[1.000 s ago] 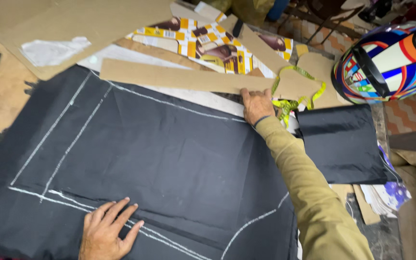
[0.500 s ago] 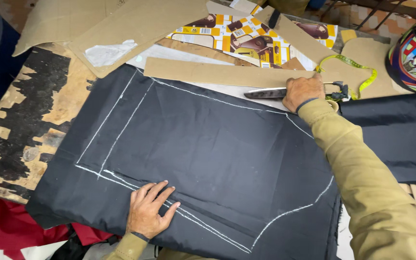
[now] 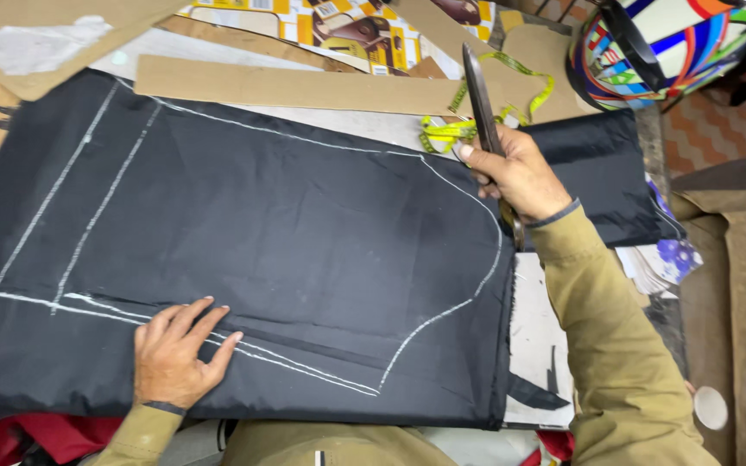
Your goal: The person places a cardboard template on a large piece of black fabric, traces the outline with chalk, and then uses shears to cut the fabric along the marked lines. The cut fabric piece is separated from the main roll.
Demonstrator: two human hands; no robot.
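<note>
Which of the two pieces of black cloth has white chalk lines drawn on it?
The large black cloth under the left hand carries the chalk lines. The smaller folded black piece, beyond the right hand holding the scissors, is plain.

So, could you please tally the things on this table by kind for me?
Black cloth pieces: 2, the chalk-marked one and a folded one
Scissors: 1
Yellow tape measure: 1
Long cardboard strip: 1
Striped helmet: 1
Total: 6
</note>
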